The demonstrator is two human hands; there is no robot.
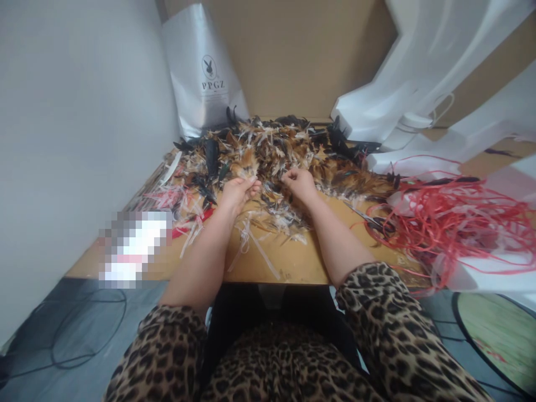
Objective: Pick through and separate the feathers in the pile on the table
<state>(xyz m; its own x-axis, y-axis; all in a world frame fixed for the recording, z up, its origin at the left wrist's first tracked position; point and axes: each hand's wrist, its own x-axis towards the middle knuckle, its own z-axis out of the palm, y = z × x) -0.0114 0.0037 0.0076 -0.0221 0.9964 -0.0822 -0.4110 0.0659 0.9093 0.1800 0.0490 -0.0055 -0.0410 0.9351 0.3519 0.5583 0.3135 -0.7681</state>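
My left hand (240, 191) is closed in a pinch, with a small bunch of brown feathers (246, 163) rising from its fingertips. A short gap to the right, my right hand (300, 184) has its fingers curled together over the feather pile; whatever is between them is too small to make out. Brown, black and white feathers lie in a wide heap (272, 139) behind and around both hands. Between my forearms, near the table's front, are more loose feathers (288, 218) and a thin whitish ribbon (247, 237).
Tangled red ribbon (456, 218) covers the table's right side, with scissors (372, 219) at its left edge. Pink and white strips (167, 198) lie at left, near a blurred-out object (136, 248). A silver bag (205, 72) stands behind the feathers; white sheeting (377, 106) is at back right.
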